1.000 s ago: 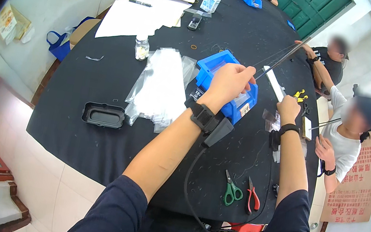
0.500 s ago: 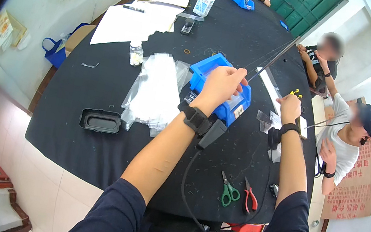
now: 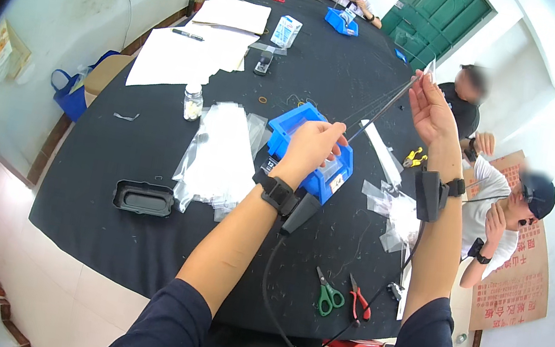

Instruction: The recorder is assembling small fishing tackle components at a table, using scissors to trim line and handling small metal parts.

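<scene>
My left hand [image 3: 310, 151] is closed over the blue plastic bin [image 3: 291, 119], gripping the near end of a thin dark rod [image 3: 383, 110]. Fine threads run alongside the rod, which slants up and away to the right. At its far end, the thumb and fingers of my right hand [image 3: 435, 113] pinch together, and a small clear piece [image 3: 430, 68] shows at the fingertips. Black straps with boxy modules circle both wrists. Below my right hand, a yellow-handled tool [image 3: 414, 157] lies on the black cloth. Part of the bin is hidden by my left hand.
Clear bags [image 3: 223, 150], a pill bottle [image 3: 192, 102] and a black tray [image 3: 143, 198] lie to the left. Green scissors [image 3: 329, 294] and red pliers [image 3: 359, 301] are near me. More clear packets [image 3: 394, 217] lie right. Co-workers sit along the right and far sides.
My right hand has risen from beside the yellow-handled tool to the rod's far end. My left hand stays over the bin. The view has shifted slightly.
</scene>
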The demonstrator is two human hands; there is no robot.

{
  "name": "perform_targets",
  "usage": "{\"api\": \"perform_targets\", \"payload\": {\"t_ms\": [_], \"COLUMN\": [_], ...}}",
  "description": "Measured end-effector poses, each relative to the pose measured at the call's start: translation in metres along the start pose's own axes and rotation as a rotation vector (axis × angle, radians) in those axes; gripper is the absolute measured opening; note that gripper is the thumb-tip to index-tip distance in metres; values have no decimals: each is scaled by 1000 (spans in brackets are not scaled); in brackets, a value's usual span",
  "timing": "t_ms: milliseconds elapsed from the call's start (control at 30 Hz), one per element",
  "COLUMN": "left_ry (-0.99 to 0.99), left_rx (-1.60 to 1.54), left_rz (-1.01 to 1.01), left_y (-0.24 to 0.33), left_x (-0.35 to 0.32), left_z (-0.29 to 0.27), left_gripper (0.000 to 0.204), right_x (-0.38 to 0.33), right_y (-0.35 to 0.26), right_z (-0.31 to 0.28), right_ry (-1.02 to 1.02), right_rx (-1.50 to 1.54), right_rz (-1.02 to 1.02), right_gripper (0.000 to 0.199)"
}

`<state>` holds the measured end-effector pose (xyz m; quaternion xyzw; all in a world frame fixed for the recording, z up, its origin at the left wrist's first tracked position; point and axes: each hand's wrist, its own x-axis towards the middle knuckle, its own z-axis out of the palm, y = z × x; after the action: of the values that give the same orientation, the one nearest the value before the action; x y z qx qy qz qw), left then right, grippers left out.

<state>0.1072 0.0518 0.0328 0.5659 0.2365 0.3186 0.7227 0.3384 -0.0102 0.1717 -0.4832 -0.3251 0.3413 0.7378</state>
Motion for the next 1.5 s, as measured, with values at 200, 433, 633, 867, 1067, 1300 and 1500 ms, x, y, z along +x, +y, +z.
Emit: {"api": "perform_targets", "payload": {"t_ms": [200,433,633,867,1067,1300,1500], "left_ry": [-9,-13,-15,-10,-13,-103,-79], "left_rx": [-8,-30,-43,-20,-13,-47,-104], "left_rz": [-30,-16,-23,-33,-26,82,-42], "left_y": [0,0,0,1,0,-3,8], "left_x": [1,1,1,0,2,4,6], "left_z": [0,-1,-2,-2,-2,-7,-19], "left_gripper": [39,38,37,37,37,34,32], "right_x": [10,12,5,-1,-4,-25,-42], "right_y": [1,6,4,4,-1,20,71], "right_z": [17,17,15,10,15,13,-2], "right_ry": [105,107,85,-40,-111,-205,-251], "right_rx": [-13,50,51,-11,-104,-273,-499], "right_rz": [-107,-110,-96,-94,-110,-254,-118], "right_gripper": [21,17,18,20,20,22,25]}}
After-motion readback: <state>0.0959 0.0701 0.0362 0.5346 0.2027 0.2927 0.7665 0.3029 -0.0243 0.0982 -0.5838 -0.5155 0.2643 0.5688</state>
